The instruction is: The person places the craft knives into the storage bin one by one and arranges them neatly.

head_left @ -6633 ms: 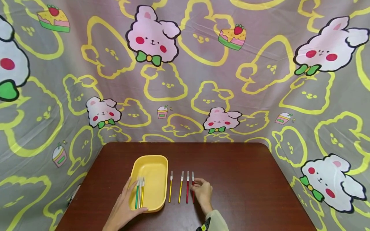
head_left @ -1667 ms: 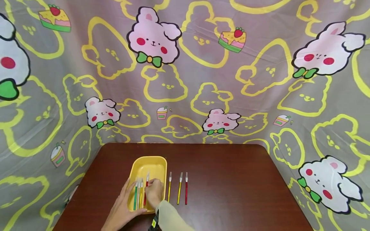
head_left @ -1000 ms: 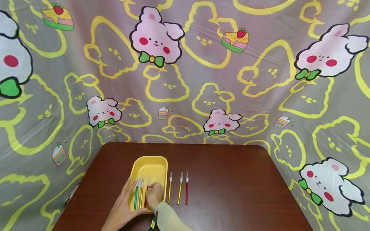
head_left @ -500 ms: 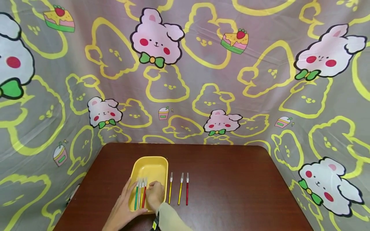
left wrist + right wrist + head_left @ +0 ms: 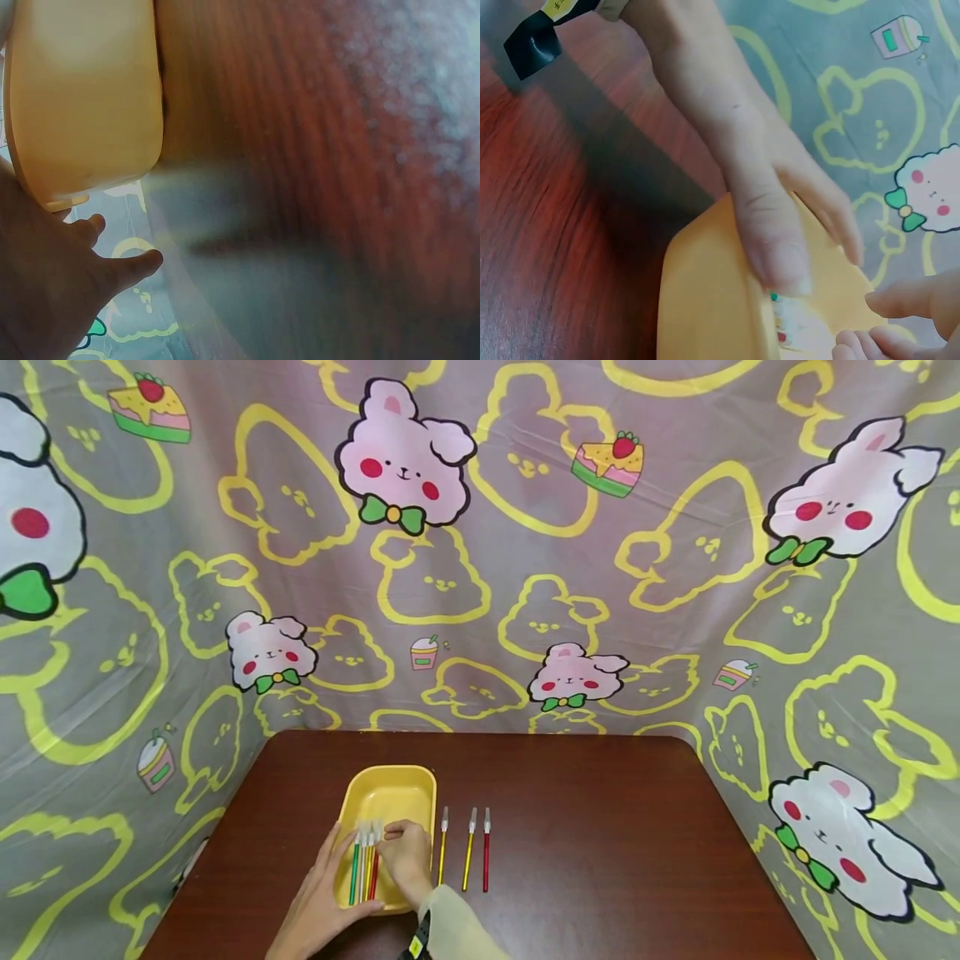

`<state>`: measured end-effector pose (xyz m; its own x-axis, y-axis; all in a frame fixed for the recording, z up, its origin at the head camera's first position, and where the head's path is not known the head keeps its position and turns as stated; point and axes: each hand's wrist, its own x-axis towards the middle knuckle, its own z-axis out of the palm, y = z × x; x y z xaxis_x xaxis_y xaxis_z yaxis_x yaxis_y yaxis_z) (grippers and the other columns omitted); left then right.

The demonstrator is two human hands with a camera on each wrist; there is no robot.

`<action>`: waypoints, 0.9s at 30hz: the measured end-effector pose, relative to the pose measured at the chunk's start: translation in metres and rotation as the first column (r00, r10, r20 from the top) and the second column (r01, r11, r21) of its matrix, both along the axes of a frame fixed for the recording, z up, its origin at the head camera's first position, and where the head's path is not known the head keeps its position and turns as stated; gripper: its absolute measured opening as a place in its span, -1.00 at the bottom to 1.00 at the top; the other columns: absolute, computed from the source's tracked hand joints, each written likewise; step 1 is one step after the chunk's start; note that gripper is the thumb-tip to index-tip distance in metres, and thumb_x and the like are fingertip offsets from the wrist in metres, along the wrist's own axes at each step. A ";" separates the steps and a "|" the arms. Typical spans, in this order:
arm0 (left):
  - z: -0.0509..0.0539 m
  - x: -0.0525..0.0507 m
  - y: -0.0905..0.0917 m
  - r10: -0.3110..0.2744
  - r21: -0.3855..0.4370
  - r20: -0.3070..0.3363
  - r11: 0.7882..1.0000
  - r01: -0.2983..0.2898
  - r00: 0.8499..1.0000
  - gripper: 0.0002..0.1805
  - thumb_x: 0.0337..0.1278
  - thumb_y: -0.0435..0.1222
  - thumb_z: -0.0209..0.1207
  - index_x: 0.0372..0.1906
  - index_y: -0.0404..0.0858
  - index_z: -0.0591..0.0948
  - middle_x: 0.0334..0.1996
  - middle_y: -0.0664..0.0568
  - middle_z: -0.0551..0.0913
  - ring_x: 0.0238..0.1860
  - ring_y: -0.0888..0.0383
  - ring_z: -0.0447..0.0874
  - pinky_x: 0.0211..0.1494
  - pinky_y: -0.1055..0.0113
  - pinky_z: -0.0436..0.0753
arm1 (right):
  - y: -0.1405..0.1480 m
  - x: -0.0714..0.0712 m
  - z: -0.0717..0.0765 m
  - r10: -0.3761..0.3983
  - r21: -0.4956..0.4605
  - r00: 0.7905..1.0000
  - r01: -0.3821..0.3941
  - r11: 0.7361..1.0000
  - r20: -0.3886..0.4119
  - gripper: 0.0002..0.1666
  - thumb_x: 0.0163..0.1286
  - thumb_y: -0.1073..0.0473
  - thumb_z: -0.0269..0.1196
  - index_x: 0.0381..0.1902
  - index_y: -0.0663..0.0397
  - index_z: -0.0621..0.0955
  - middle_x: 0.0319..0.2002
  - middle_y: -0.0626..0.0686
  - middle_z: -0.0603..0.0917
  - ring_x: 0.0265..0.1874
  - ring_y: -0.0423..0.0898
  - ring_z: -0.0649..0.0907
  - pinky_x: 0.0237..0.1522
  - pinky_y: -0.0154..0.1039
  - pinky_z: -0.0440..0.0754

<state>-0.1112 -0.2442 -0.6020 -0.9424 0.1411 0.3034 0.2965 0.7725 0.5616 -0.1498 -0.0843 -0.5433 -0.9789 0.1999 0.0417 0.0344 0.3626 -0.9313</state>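
My left hand (image 5: 318, 897) grips the yellow tray (image 5: 427, 777) at its near left corner, thumb on the near rim and fingers along the left side; the right wrist view shows that thumb over the wall. Inside, side by side with clear caps up, lie a green pen-like tool (image 5: 353, 877), a silver one, a yellow one and a red one (image 5: 373, 878). Just right of the red one's cap is my right hand (image 5: 407, 860), its fingers apart in the right wrist view with nothing seen between them. Right of the tray lie two yellow tools (image 5: 441, 860) (image 5: 468, 860) and a red one (image 5: 486, 860).
The brown table (image 5: 600, 827) carries the tray and the tools. Patterned cloth (image 5: 480, 568) with rabbit heads hangs behind it and along both sides.
Over the last seconds the rightmost red tool has gone from the table into the tray and come against the yellow one. My right hand has since let go and shifted up beside the caps.
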 end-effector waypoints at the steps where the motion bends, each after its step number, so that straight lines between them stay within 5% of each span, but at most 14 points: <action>1: 0.000 0.000 0.000 -0.001 0.000 0.000 1.000 0.001 1.000 0.28 -0.28 0.21 0.65 0.60 -0.16 0.33 0.63 -0.23 0.11 0.32 -0.48 0.48 0.12 -0.39 0.57 | 0.002 0.001 0.002 0.005 -0.012 1.000 -0.005 1.000 0.005 -0.80 0.05 0.45 0.58 -0.36 0.20 0.78 -0.47 -0.05 0.77 -0.49 -0.27 0.68 -0.41 -0.35 0.67; 10: 0.001 0.001 0.000 0.004 -0.002 0.036 1.000 -0.004 0.999 0.29 -0.26 0.24 0.63 0.62 -0.15 0.30 0.65 -0.21 0.07 0.32 -0.48 0.47 0.10 -0.41 0.57 | 0.022 0.001 0.008 0.009 -0.113 0.998 -0.016 0.993 -0.061 -0.82 0.07 0.49 0.53 -0.35 0.26 0.78 -0.42 0.11 0.80 -0.49 -0.23 0.75 -0.36 -0.34 0.71; 16: 0.001 0.001 0.001 -0.009 0.019 -0.005 1.000 0.009 1.000 0.28 -0.28 0.20 0.66 0.60 -0.19 0.33 0.63 -0.25 0.12 0.32 -0.50 0.47 0.11 -0.40 0.57 | 0.037 -0.004 0.010 0.015 -0.108 0.997 -0.024 0.994 -0.077 -0.83 0.13 0.46 0.52 -0.29 0.28 0.78 -0.38 0.08 0.81 -0.44 -0.21 0.77 -0.36 -0.35 0.71; 27: 0.000 0.001 -0.001 -0.004 0.013 0.018 1.000 0.004 1.000 0.31 -0.30 0.25 0.64 0.60 -0.18 0.32 0.65 -0.21 0.09 0.36 -0.47 0.44 0.15 -0.38 0.56 | 0.062 -0.008 0.008 -0.002 -0.106 0.997 -0.006 0.994 -0.078 -0.79 0.11 0.45 0.52 -0.26 0.29 0.78 -0.34 0.14 0.82 -0.38 -0.07 0.82 -0.19 -0.31 0.72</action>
